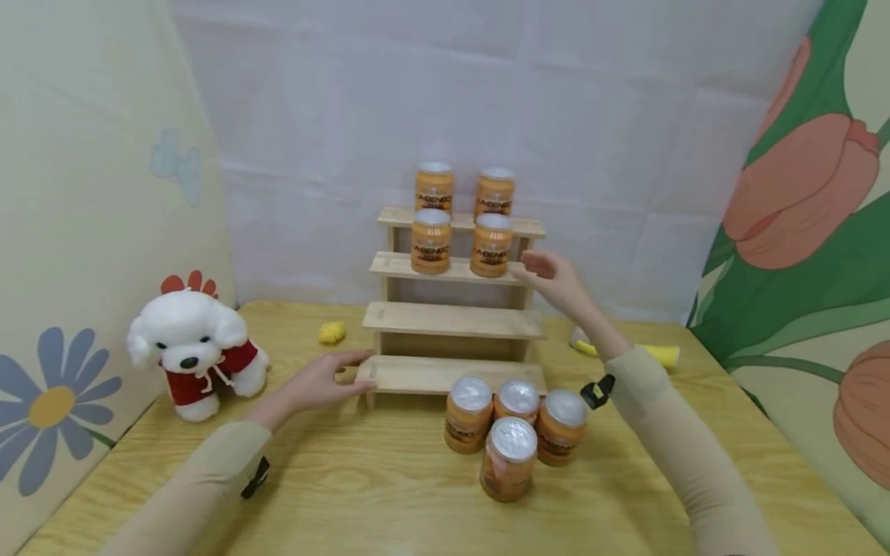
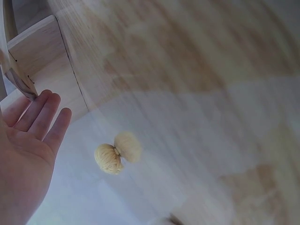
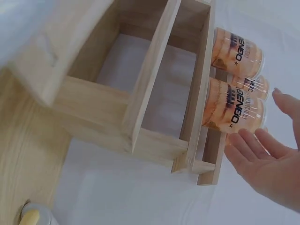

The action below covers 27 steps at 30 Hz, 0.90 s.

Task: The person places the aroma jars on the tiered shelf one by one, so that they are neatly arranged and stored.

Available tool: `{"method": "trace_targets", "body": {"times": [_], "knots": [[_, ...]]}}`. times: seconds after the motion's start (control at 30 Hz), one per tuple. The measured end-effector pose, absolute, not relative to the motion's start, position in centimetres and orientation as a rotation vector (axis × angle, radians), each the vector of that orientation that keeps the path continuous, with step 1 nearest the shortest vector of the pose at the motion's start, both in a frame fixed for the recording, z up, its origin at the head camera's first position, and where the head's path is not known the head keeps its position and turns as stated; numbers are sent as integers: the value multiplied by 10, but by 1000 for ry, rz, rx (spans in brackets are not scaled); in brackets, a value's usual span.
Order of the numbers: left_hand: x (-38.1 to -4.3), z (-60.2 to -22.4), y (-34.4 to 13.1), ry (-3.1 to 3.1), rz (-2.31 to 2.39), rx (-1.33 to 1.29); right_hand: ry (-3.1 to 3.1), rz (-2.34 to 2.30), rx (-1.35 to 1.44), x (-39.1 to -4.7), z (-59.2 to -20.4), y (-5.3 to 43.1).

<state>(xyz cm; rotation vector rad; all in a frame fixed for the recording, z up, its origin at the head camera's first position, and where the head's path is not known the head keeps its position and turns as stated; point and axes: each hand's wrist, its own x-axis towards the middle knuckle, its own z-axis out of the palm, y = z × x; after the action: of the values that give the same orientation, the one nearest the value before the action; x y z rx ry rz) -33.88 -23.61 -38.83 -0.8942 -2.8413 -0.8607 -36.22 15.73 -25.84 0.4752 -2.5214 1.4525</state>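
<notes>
A stepped wooden shelf (image 1: pixel 453 318) stands on the table against the back cloth. Orange cans with silver lids are on its upper half: two on the top step, and a left can (image 1: pixel 431 245) and a right can (image 1: pixel 490 249) one step lower. My right hand (image 1: pixel 554 284) is beside that right can, fingers extended and relaxed; the right wrist view has its fingertips close to the can's (image 3: pixel 233 107) lid end. At the left end of the lowest step, my left hand (image 1: pixel 314 386) has its fingertips against the board, fingers nearly straight in the left wrist view.
Several more cans (image 1: pixel 513 455) stand clustered before the shelf's right half. A white plush dog (image 1: pixel 188 340) in red sits at the left. Behind my left hand lies a small yellow bundle (image 1: pixel 332 332); a yellow-handled object (image 1: pixel 657 355) lies partly behind my right forearm.
</notes>
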Motion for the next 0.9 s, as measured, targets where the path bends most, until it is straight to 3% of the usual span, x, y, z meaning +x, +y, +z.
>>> {"method": "trace_targets", "body": {"times": [0.3, 0.9], "knots": [[-341, -385, -238, -2828, -853, -894, -2565, 1419, 599, -321, -278, 182], [-342, -390, -236, -2839, -859, -893, -2692, 1254, 545, -254, -341, 208]]}}
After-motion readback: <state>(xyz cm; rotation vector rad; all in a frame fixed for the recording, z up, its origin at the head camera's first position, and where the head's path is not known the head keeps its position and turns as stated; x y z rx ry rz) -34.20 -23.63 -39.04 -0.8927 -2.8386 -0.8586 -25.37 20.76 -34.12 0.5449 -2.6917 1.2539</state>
